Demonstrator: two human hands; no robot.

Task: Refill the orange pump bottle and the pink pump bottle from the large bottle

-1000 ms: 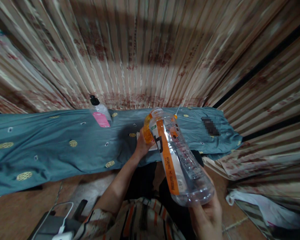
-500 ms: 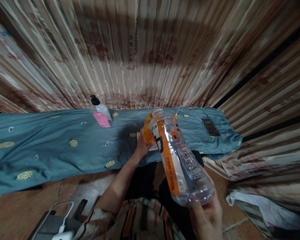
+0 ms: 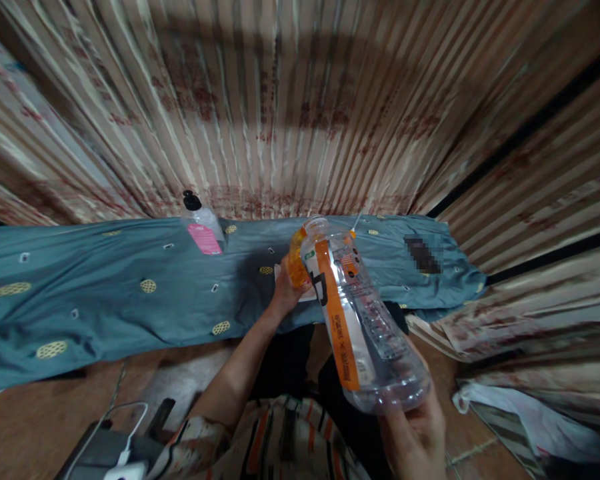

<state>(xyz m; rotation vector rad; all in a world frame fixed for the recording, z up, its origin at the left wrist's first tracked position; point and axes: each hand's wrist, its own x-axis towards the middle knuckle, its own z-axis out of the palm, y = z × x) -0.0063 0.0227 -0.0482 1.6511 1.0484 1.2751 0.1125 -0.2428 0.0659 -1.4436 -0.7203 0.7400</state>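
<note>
My right hand (image 3: 415,437) grips the base of a large clear plastic bottle (image 3: 365,327) with an orange and white label. The bottle is tilted, its open neck pointing away toward the table. My left hand (image 3: 285,290) is closed around a smaller orange container (image 3: 296,257) held right beside the big bottle's mouth; the two touch or nearly touch. Both are held over the near edge of a low table draped in a teal patterned cloth (image 3: 105,293).
A pump bottle with a pink label (image 3: 203,230) stands at the back of the cloth. A striped curtain (image 3: 300,100) hangs behind and to the right. A white cable and dark device (image 3: 115,453) lie on the floor at lower left. A white bag (image 3: 530,413) lies at lower right.
</note>
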